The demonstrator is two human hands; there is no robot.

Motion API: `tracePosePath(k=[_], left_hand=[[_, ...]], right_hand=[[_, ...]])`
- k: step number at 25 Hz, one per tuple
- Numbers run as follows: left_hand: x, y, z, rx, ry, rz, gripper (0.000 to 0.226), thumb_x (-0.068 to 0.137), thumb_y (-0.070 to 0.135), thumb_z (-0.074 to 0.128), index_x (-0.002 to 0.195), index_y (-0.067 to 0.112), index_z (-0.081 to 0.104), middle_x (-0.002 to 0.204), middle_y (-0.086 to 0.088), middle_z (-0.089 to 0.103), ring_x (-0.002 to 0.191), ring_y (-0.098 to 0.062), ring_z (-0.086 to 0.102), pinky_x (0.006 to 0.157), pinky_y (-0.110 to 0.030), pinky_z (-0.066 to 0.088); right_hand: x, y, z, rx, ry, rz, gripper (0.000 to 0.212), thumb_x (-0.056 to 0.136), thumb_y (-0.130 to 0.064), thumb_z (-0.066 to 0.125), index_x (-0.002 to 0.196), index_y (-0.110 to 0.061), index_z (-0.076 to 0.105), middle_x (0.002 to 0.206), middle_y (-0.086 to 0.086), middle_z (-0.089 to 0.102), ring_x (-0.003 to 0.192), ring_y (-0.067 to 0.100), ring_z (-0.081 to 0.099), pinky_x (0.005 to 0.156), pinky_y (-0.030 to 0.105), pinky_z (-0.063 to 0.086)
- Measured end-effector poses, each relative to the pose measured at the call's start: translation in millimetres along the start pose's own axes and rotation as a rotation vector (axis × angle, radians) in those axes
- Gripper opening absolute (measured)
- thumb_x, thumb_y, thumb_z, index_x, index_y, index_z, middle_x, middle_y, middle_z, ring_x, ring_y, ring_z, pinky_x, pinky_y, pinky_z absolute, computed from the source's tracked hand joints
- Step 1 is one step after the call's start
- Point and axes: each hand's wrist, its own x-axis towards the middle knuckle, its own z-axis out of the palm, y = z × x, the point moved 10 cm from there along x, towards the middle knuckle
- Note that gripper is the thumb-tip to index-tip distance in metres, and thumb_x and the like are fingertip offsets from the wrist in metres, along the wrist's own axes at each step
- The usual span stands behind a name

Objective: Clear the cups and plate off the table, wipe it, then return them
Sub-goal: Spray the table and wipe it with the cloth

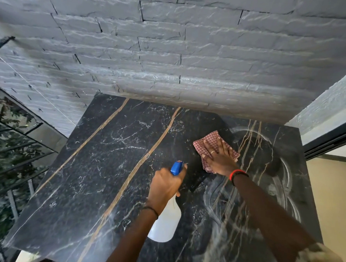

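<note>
A black marble table (98, 167) with gold veins fills the view; no cups or plate are in sight. My right hand (219, 156) lies flat with straight fingers on a red-and-white checked cloth (202, 144), pressing it to the table's far right part. Curved wet streaks show on the surface to the right of the cloth. My left hand (165, 185) grips the neck of a white spray bottle (166, 222) with a blue nozzle (176, 167), held above the table near its middle, nozzle pointing away from me.
A grey stone-brick wall (172, 50) borders the table's far edge. A glass railing (17, 142) with foliage behind it runs along the left. On the right are a white wall and a dark window frame (332, 139).
</note>
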Motion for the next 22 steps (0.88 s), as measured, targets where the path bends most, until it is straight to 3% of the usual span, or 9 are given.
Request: tracePosePath(k=[5,11,16,19,22], left_hand=[[-33.6,-15.9,12.0,0.003,-0.055,0.003,0.044,0.091,0.055,0.052,0.076,0.013,0.052,0.060,-0.008,0.067,0.045,-0.013,0.061,0.060,-0.024,0.051],[-75.2,-41.2,20.2,0.053,-0.036,-0.029,0.055,0.084,0.064,0.054,0.074,0.010,0.056,0.079,-0.017,0.070,0.073,-0.032,0.070,0.063,-0.033,0.056],[-102.5,-65.7,33.3,0.087,-0.106,-0.050,0.052,0.085,0.065,0.053,0.078,0.014,0.059,0.069,-0.011,0.071,0.064,-0.024,0.071,0.061,-0.029,0.054],[-110.6,-78.2,33.1,0.092,-0.089,-0.073,0.053,0.084,0.066,0.053,0.076,0.014,0.057,0.078,-0.015,0.072,0.074,-0.031,0.071,0.071,-0.038,0.059],[-117.6,-89.4,32.5,0.135,-0.089,-0.064,0.052,0.084,0.068,0.053,0.079,0.016,0.054,0.073,-0.014,0.072,0.072,-0.027,0.072,0.077,-0.038,0.057]], right_hand=[[-16.9,-3.3,3.0,-0.039,-0.053,-0.019,0.060,0.099,-0.056,0.026,0.148,-0.045,-0.007,0.156,0.006,-0.028,0.145,0.027,-0.022,0.118,0.049,-0.005],[-19.3,-5.3,2.7,-0.054,-0.060,0.019,0.059,0.098,-0.055,0.026,0.147,-0.048,-0.008,0.156,0.004,-0.029,0.145,0.027,-0.020,0.117,0.049,-0.006],[-19.7,-3.9,6.9,-0.058,-0.054,0.028,0.059,0.099,-0.055,0.026,0.147,-0.048,-0.007,0.156,0.004,-0.029,0.145,0.029,-0.019,0.116,0.051,-0.007],[-20.0,-4.0,9.3,-0.059,-0.042,0.043,0.058,0.099,-0.055,0.024,0.147,-0.048,-0.008,0.156,0.004,-0.029,0.145,0.029,-0.019,0.116,0.052,-0.007],[-23.3,-10.7,13.0,-0.042,-0.009,0.073,0.058,0.099,-0.056,0.023,0.147,-0.047,-0.008,0.156,0.006,-0.028,0.145,0.030,-0.019,0.115,0.052,-0.009]])
